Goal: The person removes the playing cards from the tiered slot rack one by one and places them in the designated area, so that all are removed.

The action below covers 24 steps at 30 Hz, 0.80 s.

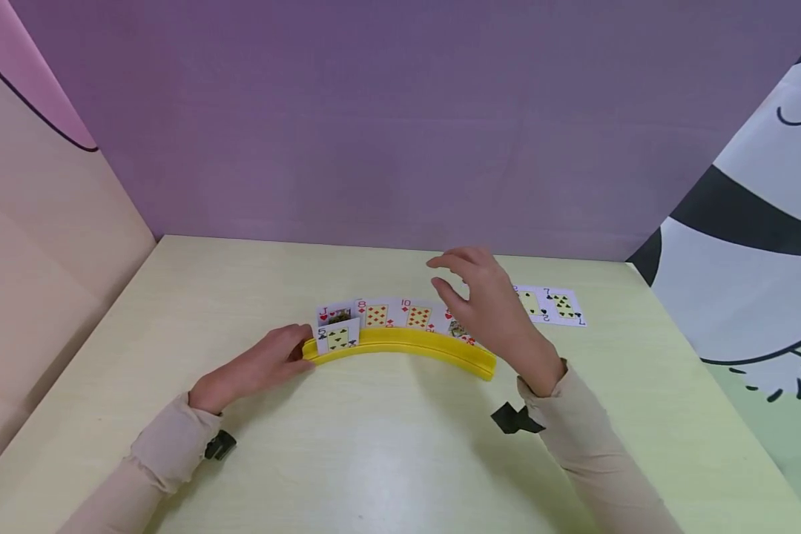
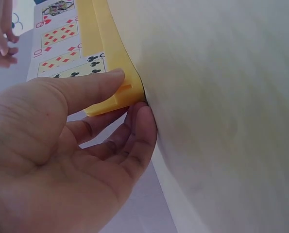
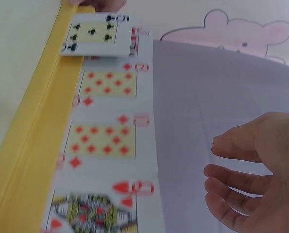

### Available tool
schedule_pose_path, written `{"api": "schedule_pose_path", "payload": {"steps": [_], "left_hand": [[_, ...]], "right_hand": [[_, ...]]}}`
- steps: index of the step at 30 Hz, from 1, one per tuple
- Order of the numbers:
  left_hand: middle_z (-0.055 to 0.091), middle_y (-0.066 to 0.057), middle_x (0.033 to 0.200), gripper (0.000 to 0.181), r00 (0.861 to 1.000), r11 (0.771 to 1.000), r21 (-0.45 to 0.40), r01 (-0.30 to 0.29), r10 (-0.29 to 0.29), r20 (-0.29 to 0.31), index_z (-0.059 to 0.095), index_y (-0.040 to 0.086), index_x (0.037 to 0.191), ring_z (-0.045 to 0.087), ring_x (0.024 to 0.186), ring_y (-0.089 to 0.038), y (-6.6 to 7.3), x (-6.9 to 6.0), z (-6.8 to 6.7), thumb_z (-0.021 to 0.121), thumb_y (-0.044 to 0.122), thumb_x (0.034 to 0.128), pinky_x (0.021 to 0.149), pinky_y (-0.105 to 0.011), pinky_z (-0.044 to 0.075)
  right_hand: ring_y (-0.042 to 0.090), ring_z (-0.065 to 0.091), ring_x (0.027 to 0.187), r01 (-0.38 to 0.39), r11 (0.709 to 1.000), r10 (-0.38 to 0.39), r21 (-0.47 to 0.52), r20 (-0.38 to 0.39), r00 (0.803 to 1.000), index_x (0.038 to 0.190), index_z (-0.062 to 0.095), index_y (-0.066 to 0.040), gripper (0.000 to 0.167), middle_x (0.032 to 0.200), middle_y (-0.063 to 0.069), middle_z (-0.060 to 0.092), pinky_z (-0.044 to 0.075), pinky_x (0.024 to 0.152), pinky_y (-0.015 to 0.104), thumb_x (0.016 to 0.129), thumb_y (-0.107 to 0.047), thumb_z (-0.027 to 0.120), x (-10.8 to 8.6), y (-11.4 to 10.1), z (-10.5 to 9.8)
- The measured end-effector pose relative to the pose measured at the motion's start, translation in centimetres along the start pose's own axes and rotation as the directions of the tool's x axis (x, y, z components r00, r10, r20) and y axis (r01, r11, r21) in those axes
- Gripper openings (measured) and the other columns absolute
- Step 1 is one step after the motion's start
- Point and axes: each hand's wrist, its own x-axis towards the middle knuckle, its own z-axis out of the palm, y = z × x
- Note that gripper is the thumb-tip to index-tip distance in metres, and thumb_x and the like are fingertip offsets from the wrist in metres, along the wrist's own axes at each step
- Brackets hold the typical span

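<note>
A curved yellow card holder (image 1: 407, 342) stands on the table. My left hand (image 1: 274, 358) grips its left end, thumb on the near face and fingers behind, as the left wrist view shows. In the front slot at the left is the five of clubs (image 1: 337, 337). Behind it stand the jack of hearts (image 1: 325, 313), eight of diamonds (image 1: 376, 314), ten of diamonds (image 1: 418, 316) and queen of hearts (image 3: 95, 213). My right hand (image 1: 487, 304) hovers over the holder's right part, fingers loosely bent and holding nothing; it partly hides the queen in the head view.
Right of the holder, a black two (image 1: 529, 302) and a black seven (image 1: 564, 305) lie face up on the table (image 1: 374, 445), the two partly hidden by my right hand. A purple panel (image 1: 400, 133) rises along the table's back edge.
</note>
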Motion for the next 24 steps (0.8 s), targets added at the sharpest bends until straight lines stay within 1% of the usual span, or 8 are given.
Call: {"api": "schedule_pose_path", "payload": {"steps": [4,9,13,17,19,22,24], "left_hand": [[0.058,-0.004,0.09,0.019,1.0,1.0,-0.019,-0.012,0.012,0.006,0.057,0.0,0.106,0.049,0.078,-0.017,0.2,-0.2,0.3,0.07,0.004,0.0918,0.062,-0.024,0.039],[0.057,-0.003,0.089,0.019,1.0,1.0,-0.011,-0.007,0.007,0.009,0.057,0.002,0.105,0.05,0.08,-0.017,0.5,-0.4,0.4,0.07,0.005,0.0916,0.062,-0.024,0.04],[0.057,-0.004,0.091,0.02,1.0,1.0,-0.005,-0.004,0.004,0.003,0.057,0.001,0.106,0.05,0.081,-0.019,0.7,-0.6,0.1,0.071,0.005,0.0912,0.063,-0.025,0.04],[0.058,-0.005,0.092,0.022,1.0,1.0,-0.003,-0.008,0.008,-0.001,0.057,0.001,0.107,0.05,0.08,-0.018,0.5,-0.8,-0.1,0.071,0.005,0.0908,0.062,-0.024,0.04],[0.058,-0.005,0.092,0.022,1.0,1.0,-0.003,-0.019,0.019,-0.002,0.057,0.0,0.107,0.049,0.079,-0.017,0.4,-0.8,-0.1,0.071,0.004,0.0907,0.062,-0.024,0.04],[0.056,-0.003,0.087,0.022,0.999,0.999,-0.002,-0.043,0.043,-0.008,0.056,0.001,0.106,0.048,0.076,-0.016,0.1,-0.9,-0.1,0.071,0.004,0.0905,0.062,-0.024,0.04],[0.055,-0.003,0.086,0.022,0.998,0.999,-0.008,-0.054,0.054,-0.011,0.057,0.001,0.106,0.048,0.075,-0.016,0.0,-0.9,0.0,0.071,0.003,0.0903,0.062,-0.024,0.04]], "right_hand": [[0.024,0.053,0.108,0.062,0.998,-0.063,0.006,0.028,0.998,0.114,0.07,-0.008,0.021,0.115,0.006,0.065,0.049,0.087,0.038,0.093,-0.006,0.069,0.0,-1.6,1.2],[0.021,0.055,0.105,0.119,0.993,-0.12,0.009,0.068,0.99,0.11,0.07,-0.007,0.018,0.112,0.004,0.067,0.052,0.083,0.033,0.093,-0.005,0.068,0.2,-3.4,2.6],[0.017,0.056,0.102,0.138,0.99,-0.138,0.008,0.117,0.983,0.105,0.072,-0.008,0.014,0.108,0.002,0.068,0.052,0.082,0.029,0.092,-0.005,0.069,0.6,-4.8,4.0],[0.015,0.058,0.101,0.16,0.987,-0.157,-0.001,0.166,0.974,0.102,0.073,-0.008,0.012,0.105,0.0,0.069,0.052,0.084,0.027,0.091,-0.006,0.071,0.9,-5.9,5.3],[0.015,0.059,0.102,0.16,0.987,-0.156,-0.003,0.199,0.967,0.103,0.073,-0.009,0.012,0.105,0.0,0.069,0.052,0.085,0.027,0.091,-0.007,0.071,0.9,-6.4,5.9],[0.015,0.058,0.105,0.139,0.99,-0.129,-0.02,0.266,0.955,0.105,0.073,-0.01,0.013,0.109,0.0,0.069,0.052,0.087,0.029,0.093,-0.009,0.069,0.8,-7.0,6.6],[0.016,0.058,0.107,0.134,0.991,-0.121,-0.024,0.298,0.947,0.106,0.073,-0.01,0.014,0.111,0.0,0.069,0.052,0.088,0.029,0.093,-0.01,0.068,0.7,-7.2,7.1]]}}
